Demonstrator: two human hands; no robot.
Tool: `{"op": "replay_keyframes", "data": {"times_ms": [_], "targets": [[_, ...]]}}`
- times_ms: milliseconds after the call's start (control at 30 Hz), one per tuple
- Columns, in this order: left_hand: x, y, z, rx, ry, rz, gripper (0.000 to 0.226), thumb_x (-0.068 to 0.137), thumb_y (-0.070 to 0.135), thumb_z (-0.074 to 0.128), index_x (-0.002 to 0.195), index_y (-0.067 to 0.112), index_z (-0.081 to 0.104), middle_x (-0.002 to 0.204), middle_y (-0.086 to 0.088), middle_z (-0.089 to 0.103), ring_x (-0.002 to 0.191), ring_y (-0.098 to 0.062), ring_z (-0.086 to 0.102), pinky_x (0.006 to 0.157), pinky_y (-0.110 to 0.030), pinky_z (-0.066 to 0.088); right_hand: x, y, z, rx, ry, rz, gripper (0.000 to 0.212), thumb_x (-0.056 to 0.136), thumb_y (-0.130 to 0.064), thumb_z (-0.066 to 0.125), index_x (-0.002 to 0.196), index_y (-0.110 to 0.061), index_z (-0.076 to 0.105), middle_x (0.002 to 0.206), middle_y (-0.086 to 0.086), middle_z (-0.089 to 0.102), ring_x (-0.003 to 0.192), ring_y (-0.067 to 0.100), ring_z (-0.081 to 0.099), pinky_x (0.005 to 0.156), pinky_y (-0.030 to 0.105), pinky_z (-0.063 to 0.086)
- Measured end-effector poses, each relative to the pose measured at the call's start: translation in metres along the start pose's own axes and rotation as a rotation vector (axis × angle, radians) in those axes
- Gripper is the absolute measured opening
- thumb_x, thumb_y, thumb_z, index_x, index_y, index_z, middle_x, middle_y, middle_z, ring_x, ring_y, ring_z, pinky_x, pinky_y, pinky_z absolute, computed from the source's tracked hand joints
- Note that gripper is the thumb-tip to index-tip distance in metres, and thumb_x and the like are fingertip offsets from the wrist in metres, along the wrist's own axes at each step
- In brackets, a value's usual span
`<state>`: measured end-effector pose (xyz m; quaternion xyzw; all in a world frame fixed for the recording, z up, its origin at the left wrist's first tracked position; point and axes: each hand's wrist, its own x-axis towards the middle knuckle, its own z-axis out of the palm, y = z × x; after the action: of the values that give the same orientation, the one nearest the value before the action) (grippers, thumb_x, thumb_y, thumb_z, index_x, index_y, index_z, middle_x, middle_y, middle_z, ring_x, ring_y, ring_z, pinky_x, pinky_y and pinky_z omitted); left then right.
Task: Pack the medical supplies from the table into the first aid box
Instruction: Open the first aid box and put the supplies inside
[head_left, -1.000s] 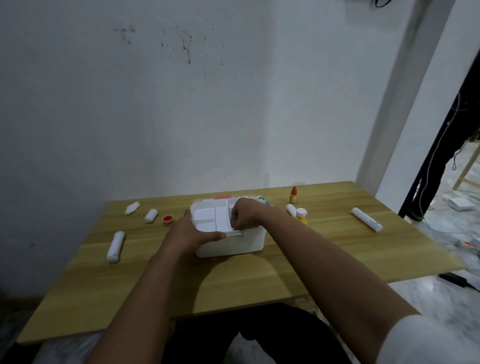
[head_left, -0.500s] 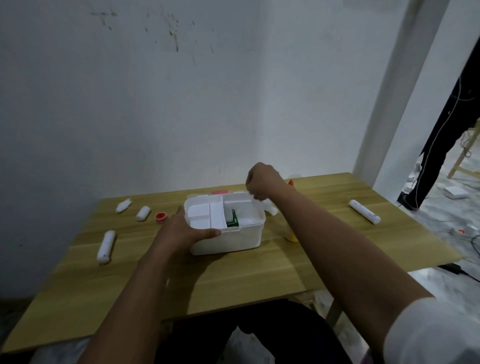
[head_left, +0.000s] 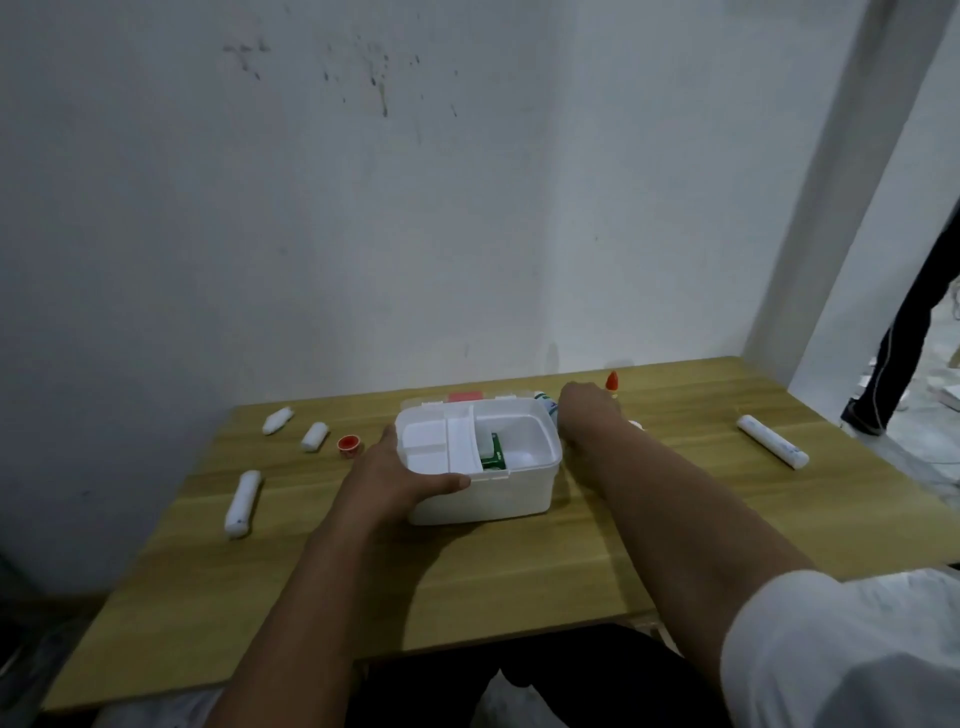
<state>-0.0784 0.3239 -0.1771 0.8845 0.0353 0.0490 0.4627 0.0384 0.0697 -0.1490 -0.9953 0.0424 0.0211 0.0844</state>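
Note:
The white first aid box (head_left: 483, 501) stands open in the middle of the wooden table (head_left: 467, 582). A white divided tray (head_left: 439, 441) covers its left half, and a green packet (head_left: 493, 453) lies in the right half. My left hand (head_left: 400, 475) grips the box's front left corner. My right hand (head_left: 587, 413) is down by the box's right back corner, fingers curled over a white bottle with a green label (head_left: 546, 402); its grip is hidden. A red-tipped dropper bottle (head_left: 612, 383) stands just behind that hand.
On the left lie two short white rolls (head_left: 278, 420) (head_left: 315, 435), a red cap (head_left: 349, 446) and a long white roll (head_left: 242, 503). A long white tube (head_left: 772, 446) lies far right. The box lid (head_left: 465, 397) rests behind the box. A person's leg (head_left: 891, 364) stands in the doorway.
My right hand left the tray, rose over the box's back right corner, then dropped beside the box's right side. The tray now sits on the left half. My left hand kept hold of the box.

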Motion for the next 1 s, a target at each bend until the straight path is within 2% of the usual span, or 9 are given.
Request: {"op": "replay_keyframes", "data": {"times_ms": [133,200,300,367,433,533,700,867,1000], "targets": [[0.002,-0.002,-0.001,-0.006,-0.005,-0.005,0.110,0.056,0.056,0.093,0.150,0.033,0.041,0.143,0.006,0.058,0.115,-0.012,0.050,0.081,-0.033,0.048,0.010,0.000,-0.037,0.153,0.102,-0.003,0.022,0.083,-0.016,0.078,0.085,-0.006,0.058,0.098,0.013,0.071,0.087,0.030,0.071,0.073,0.037,0.059],[0.002,-0.001,-0.003,0.005,-0.014,-0.016,0.110,0.054,0.059,0.092,0.149,0.035,0.041,0.143,0.007,0.058,0.112,-0.011,0.049,0.082,-0.035,0.049,0.013,-0.002,-0.059,0.282,0.207,-0.028,0.016,0.082,-0.014,0.076,0.092,-0.005,0.067,0.099,0.015,0.073,0.085,0.031,0.072,0.072,0.035,0.059],[0.001,-0.001,-0.002,0.024,-0.007,-0.016,0.109,0.054,0.060,0.092,0.148,0.035,0.043,0.143,0.007,0.058,0.109,-0.009,0.049,0.079,-0.033,0.048,0.006,-0.008,-0.088,0.407,0.332,-0.129,0.025,0.082,-0.014,0.074,0.106,-0.009,0.076,0.108,0.011,0.075,0.094,0.030,0.073,0.077,0.031,0.056],[0.001,-0.001,0.000,0.022,-0.003,-0.013,0.108,0.056,0.057,0.093,0.148,0.034,0.043,0.143,0.007,0.058,0.110,-0.009,0.048,0.079,-0.033,0.046,-0.004,-0.016,-0.102,0.483,0.327,-0.189,0.032,0.081,-0.013,0.077,0.112,-0.009,0.076,0.109,0.011,0.075,0.087,0.030,0.075,0.079,0.038,0.063],[0.001,0.000,0.001,0.019,-0.004,-0.012,0.106,0.057,0.056,0.093,0.148,0.034,0.043,0.144,0.006,0.058,0.110,-0.010,0.048,0.079,-0.032,0.046,-0.013,-0.025,-0.109,0.520,0.258,-0.221,0.034,0.080,-0.012,0.080,0.114,-0.007,0.075,0.103,0.012,0.074,0.073,0.028,0.076,0.068,0.041,0.065],[0.000,0.002,0.000,0.034,0.002,-0.028,0.108,0.056,0.059,0.093,0.148,0.034,0.043,0.143,0.005,0.058,0.112,-0.013,0.051,0.077,-0.033,0.047,-0.025,-0.041,-0.105,0.493,0.174,-0.271,0.029,0.081,-0.005,0.079,0.110,-0.004,0.075,0.097,0.016,0.073,0.073,0.029,0.076,0.061,0.041,0.065],[-0.001,0.002,0.000,0.045,-0.012,-0.040,0.110,0.057,0.057,0.093,0.150,0.032,0.040,0.146,0.003,0.056,0.126,-0.021,0.052,0.082,-0.036,0.048,-0.039,-0.066,-0.099,0.316,0.238,-0.370,0.029,0.083,-0.004,0.070,0.112,-0.005,0.074,0.111,0.014,0.072,0.089,0.031,0.071,0.078,0.041,0.063],[0.000,0.001,0.001,0.033,-0.002,-0.024,0.108,0.059,0.055,0.093,0.151,0.031,0.041,0.144,0.002,0.058,0.114,-0.016,0.052,0.079,-0.034,0.048,-0.054,-0.073,-0.085,0.102,0.154,-0.379,0.012,0.087,-0.003,0.067,0.098,-0.006,0.062,0.086,0.009,0.063,0.070,0.023,0.064,0.070,0.037,0.061],[0.000,0.002,0.003,0.023,0.000,-0.028,0.106,0.061,0.053,0.093,0.150,0.031,0.041,0.144,0.001,0.058,0.119,-0.019,0.053,0.085,-0.039,0.052,-0.059,-0.063,-0.044,-0.020,0.148,-0.381,0.012,0.089,0.001,0.061,0.094,-0.009,0.056,0.083,0.008,0.059,0.074,0.023,0.059,0.065,0.032,0.048]]}}
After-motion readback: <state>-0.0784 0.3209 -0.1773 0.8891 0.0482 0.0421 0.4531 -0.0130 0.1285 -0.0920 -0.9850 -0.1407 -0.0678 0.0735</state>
